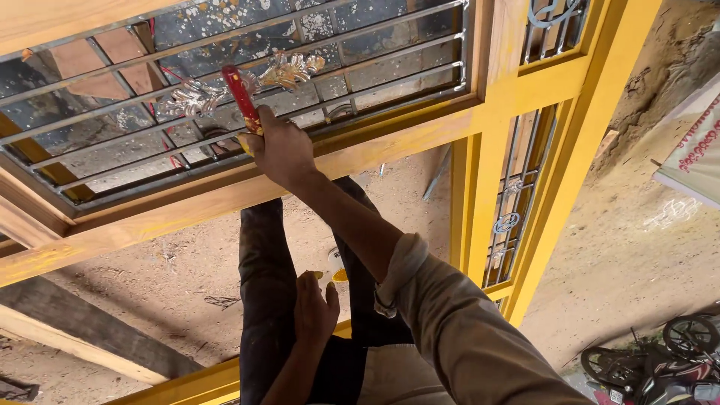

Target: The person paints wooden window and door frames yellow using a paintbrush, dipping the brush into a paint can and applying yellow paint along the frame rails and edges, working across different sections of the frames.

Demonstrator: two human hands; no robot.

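The right hand [281,150] grips a red-handled paintbrush [244,97] at the wooden window frame [360,154]; its lower rail is partly yellow, much wood still bare. The left hand [315,304] rests half closed on the knee, holding nothing clear.

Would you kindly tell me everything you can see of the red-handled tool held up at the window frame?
The red-handled tool shows a glossy red handle, plastic by its look, with a yellowish band just above the grip. It stands nearly upright, leaning slightly left, in front of the metal grille. The right hand is closed around its lower end, hiding the working tip, which points down toward the part-yellow wooden frame. Whether it is a brush or another tool cannot be told.
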